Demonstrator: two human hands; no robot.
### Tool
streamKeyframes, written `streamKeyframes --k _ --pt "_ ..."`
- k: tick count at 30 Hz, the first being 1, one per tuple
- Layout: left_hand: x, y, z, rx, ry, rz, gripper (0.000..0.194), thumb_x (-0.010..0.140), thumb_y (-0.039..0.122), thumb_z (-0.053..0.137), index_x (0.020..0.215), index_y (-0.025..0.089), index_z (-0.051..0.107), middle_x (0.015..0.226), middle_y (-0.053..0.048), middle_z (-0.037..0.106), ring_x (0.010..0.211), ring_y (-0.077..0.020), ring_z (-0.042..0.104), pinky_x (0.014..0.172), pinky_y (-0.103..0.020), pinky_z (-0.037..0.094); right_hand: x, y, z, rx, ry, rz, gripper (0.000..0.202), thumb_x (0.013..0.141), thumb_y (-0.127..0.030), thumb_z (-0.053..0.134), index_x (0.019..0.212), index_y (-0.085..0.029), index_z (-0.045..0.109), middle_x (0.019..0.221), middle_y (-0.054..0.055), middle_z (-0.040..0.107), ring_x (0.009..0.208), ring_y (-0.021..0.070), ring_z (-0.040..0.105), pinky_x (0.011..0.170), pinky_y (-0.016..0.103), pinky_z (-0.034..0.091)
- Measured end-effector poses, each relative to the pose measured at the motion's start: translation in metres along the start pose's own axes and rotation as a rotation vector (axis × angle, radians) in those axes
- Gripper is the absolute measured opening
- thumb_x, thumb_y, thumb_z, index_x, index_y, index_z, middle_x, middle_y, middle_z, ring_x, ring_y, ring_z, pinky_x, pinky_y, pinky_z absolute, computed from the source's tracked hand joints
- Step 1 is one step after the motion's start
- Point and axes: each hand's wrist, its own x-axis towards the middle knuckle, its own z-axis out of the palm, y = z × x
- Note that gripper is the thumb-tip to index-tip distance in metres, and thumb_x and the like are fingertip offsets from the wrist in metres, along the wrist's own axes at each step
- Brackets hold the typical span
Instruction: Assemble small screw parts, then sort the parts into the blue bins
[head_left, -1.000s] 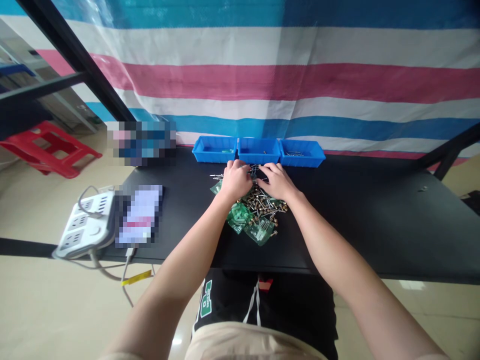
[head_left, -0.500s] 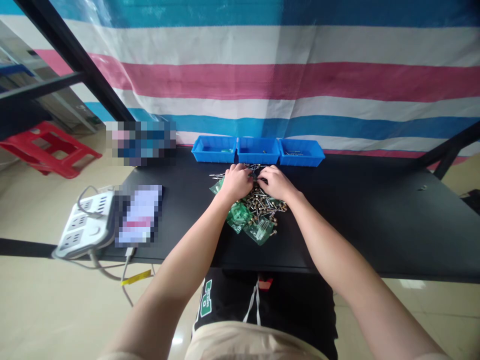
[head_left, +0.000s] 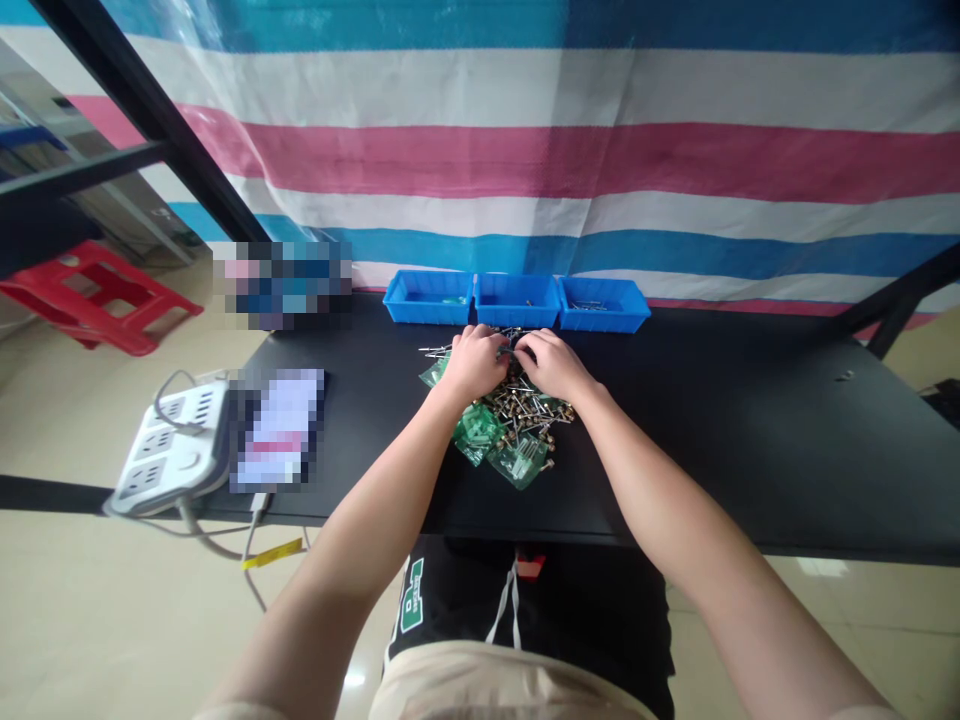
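Note:
A pile of metal pins with brass-coloured ends (head_left: 529, 405) lies on the black table (head_left: 720, 430). My left hand (head_left: 478, 362) rests over the pile's far left side, its fingers curled inward. Opposite it, my right hand (head_left: 551, 362) has thumb and fingers pinched together. The fingertips of both hands nearly meet above the pile, and whatever lies between them is too small to make out. Green plastic bags sit around the pile: one with pale pieces (head_left: 478, 432) and a clear green one with small rods (head_left: 520, 461). Some silvery pins (head_left: 433, 351) stick out left of my left hand.
Beyond the hands stand three blue bins in a row: a left bin (head_left: 429, 312), a middle bin (head_left: 516, 314) and a right bin (head_left: 604, 320), each with a few small parts. To the left are a white power strip (head_left: 176, 450) and a blurred-out flat object (head_left: 279, 430).
Both hands stay at the same spot over the pile. The right fingers have shifted very slightly; nothing else has visibly moved.

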Motion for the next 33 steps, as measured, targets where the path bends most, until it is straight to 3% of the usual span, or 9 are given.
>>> streamKeyframes --k 8,15,19,22,26,30,33 --pt "0.002 0.002 -0.005 -0.083 0.032 0.091 0.025 0.090 0.023 0.050 0.099 0.019 0.072 0.099 -0.010 0.070 0.101 -0.0274 0.061 0.089 -0.040 0.043 -0.001 -0.002 0.002 0.000 0.054 0.081 0.023 0.098 -0.030 0.041 0.095 -0.020 0.062 0.093 0.009 0.069 0.090 0.0236 0.062 0.077 0.032 0.045" --pt "0.002 0.001 -0.003 -0.121 0.044 0.163 0.026 0.095 0.023 0.045 0.106 0.017 0.067 0.095 -0.011 0.072 0.092 -0.0248 0.066 0.081 -0.034 0.046 -0.001 0.002 0.002 -0.079 0.112 0.154 0.038 0.099 -0.042 0.037 0.079 -0.020 0.060 0.077 0.008 0.066 0.075 0.0222 0.061 0.067 0.030 0.039" --pt "0.001 0.002 -0.002 -0.082 0.007 0.149 0.025 0.096 0.025 0.042 0.100 0.017 0.065 0.085 -0.012 0.071 0.080 -0.0252 0.067 0.073 -0.033 0.046 -0.001 0.002 -0.001 -0.077 0.156 0.149 0.047 0.099 -0.049 0.034 0.070 -0.021 0.058 0.068 0.007 0.063 0.068 0.0202 0.059 0.064 0.029 0.037" --pt "0.000 0.003 -0.002 -0.116 0.014 0.099 0.022 0.095 0.021 0.043 0.107 0.016 0.060 0.086 -0.012 0.072 0.079 -0.0259 0.068 0.073 -0.034 0.047 -0.002 -0.001 -0.004 -0.037 0.184 0.140 0.048 0.099 -0.049 0.031 0.069 -0.021 0.057 0.068 0.007 0.063 0.069 0.0199 0.059 0.065 0.029 0.039" --pt "0.000 0.005 -0.002 -0.387 0.107 -0.016 0.019 0.094 0.023 0.046 0.108 0.017 0.057 0.089 -0.010 0.073 0.085 -0.0251 0.069 0.076 -0.034 0.048 -0.002 -0.006 -0.006 0.032 0.159 0.072 0.037 0.099 -0.039 0.035 0.079 -0.021 0.061 0.080 0.008 0.067 0.080 0.0214 0.062 0.074 0.030 0.044" --pt "0.004 0.005 -0.002 -0.750 0.182 0.000 0.009 0.090 0.025 0.054 0.088 0.018 0.059 0.119 -0.012 0.068 0.118 -0.0256 0.060 0.088 -0.034 0.048 -0.003 -0.010 -0.004 0.124 0.142 -0.013 0.026 0.095 -0.033 0.042 0.096 -0.020 0.065 0.093 0.010 0.068 0.086 0.0219 0.062 0.080 0.033 0.048" --pt "0.006 0.005 -0.003 -0.901 0.178 -0.016 0.010 0.086 0.024 0.060 0.082 0.016 0.061 0.135 -0.014 0.058 0.126 -0.0283 0.054 0.093 -0.038 0.047 -0.003 -0.014 -0.003 0.171 0.189 -0.013 0.028 0.096 -0.034 0.041 0.097 -0.019 0.065 0.094 0.009 0.068 0.084 0.0211 0.062 0.080 0.033 0.048"
